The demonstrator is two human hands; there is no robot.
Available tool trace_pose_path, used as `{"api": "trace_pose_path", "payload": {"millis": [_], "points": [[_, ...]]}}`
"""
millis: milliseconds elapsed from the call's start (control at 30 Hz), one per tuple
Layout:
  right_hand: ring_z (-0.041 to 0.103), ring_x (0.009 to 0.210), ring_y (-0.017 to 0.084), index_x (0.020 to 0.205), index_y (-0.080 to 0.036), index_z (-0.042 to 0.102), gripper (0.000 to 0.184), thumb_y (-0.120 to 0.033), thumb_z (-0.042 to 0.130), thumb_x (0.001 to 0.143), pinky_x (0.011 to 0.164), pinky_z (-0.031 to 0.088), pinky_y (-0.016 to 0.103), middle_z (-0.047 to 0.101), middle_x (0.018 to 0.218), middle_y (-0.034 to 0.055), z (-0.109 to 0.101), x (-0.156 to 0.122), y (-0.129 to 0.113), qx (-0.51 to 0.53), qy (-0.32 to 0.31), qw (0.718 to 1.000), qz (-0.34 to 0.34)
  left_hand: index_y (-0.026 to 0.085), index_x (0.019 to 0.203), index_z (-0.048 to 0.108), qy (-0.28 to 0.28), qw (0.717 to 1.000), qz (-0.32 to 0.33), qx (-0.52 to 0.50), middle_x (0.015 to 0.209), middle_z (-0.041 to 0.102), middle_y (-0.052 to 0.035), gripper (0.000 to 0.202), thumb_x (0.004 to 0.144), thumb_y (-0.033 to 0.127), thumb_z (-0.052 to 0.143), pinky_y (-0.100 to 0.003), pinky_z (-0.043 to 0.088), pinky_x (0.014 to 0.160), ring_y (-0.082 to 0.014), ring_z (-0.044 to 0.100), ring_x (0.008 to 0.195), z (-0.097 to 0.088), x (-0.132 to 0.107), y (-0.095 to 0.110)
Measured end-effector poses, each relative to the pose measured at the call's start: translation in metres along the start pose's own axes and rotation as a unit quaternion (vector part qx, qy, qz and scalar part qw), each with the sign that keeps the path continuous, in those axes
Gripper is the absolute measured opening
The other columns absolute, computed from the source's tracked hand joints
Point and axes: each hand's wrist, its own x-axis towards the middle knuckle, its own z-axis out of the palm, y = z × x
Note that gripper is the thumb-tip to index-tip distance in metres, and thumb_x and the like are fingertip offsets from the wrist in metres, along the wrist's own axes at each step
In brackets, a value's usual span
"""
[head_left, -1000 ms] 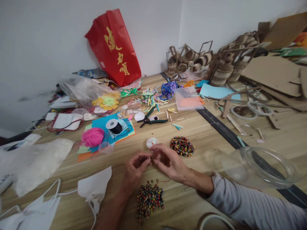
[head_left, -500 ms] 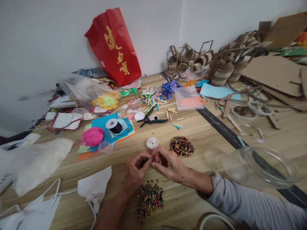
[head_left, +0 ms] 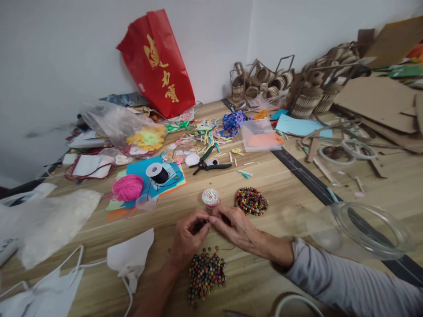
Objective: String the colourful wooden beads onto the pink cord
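My left hand (head_left: 191, 235) and my right hand (head_left: 235, 225) meet over the table, thumbs and forefingers pinched tip to tip. Between the left fingertips is a tiny dark bead, mostly hidden. A thin red cord (head_left: 228, 249) comes out below my right hand; its course through the fingers is covered. Just beyond the fingertips stands a spool with a glittering white top (head_left: 210, 197), reddish thread at its side. A pile of loose multicoloured wooden beads (head_left: 207, 277) lies below my hands. Beyond my right wrist rests a coil of strung beads (head_left: 251, 201).
Green-handled pliers (head_left: 211, 166) and a black cord spool (head_left: 157, 174) lie farther back, beside pink yarn (head_left: 127, 188). A clear jar (head_left: 337, 215) lies right, near my sleeve. White masks (head_left: 130, 255) are at left. A red bag (head_left: 158, 66) leans against the wall.
The fingertips have drawn closer together, and the bead between them is now more hidden. My left hand has turned slightly. Everything on the table stays put.
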Motion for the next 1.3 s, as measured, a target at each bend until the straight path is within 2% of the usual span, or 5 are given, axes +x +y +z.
{"api": "trace_pose_path", "payload": {"millis": [400,600,767,1000,1300], "points": [[0.042,0.056,0.010,0.072,-0.017,0.053,0.025,-0.021,0.040,0.093,0.055,0.032,0.023,0.047,0.062,-0.0020,0.000,0.000,0.005,-0.024,0.000,1.000,-0.014,0.016,0.081,0.063,0.001,1.000,-0.010,-0.017,0.082,0.065,-0.0040,0.005,0.081,0.014,0.058,-0.023,0.047,0.071,-0.0154,0.061,0.079,-0.001,0.003,0.003],[0.049,0.067,0.013,0.078,-0.015,0.057,0.024,-0.023,0.040,0.094,0.064,0.039,0.026,0.055,0.072,0.0024,-0.002,0.001,0.002,-0.018,-0.007,1.000,-0.019,0.016,0.082,0.062,0.006,0.999,0.028,0.032,0.081,0.065,-0.0041,0.006,0.080,0.013,0.057,-0.025,0.047,0.073,-0.0159,0.061,0.079,-0.001,0.002,0.000],[0.046,0.063,0.012,0.073,-0.016,0.054,0.026,-0.024,0.041,0.094,0.061,0.036,0.024,0.051,0.068,0.0006,-0.002,0.000,0.001,-0.022,-0.002,0.999,-0.044,0.016,0.077,0.060,0.016,0.995,0.036,0.088,0.075,0.062,-0.0028,0.005,0.079,0.014,0.056,-0.024,0.045,0.066,-0.0151,0.059,0.072,0.001,0.001,0.009],[0.042,0.060,0.011,0.068,-0.017,0.047,0.027,-0.022,0.041,0.094,0.058,0.034,0.024,0.047,0.065,-0.0003,-0.003,0.000,-0.001,-0.006,0.004,0.998,-0.055,0.017,0.072,0.057,0.021,0.993,0.001,0.114,0.067,0.056,0.0002,0.005,0.075,0.014,0.054,-0.022,0.041,0.060,-0.0137,0.052,0.063,0.000,0.000,0.015],[0.041,0.060,0.011,0.068,-0.017,0.048,0.027,-0.024,0.042,0.093,0.058,0.033,0.024,0.044,0.064,-0.0014,-0.002,0.000,0.000,0.027,0.021,0.999,-0.034,0.016,0.073,0.059,0.033,0.994,-0.061,0.082,0.063,0.057,0.0018,0.005,0.077,0.020,0.058,-0.021,0.039,0.056,-0.0117,0.051,0.057,0.001,-0.001,0.013]]}}
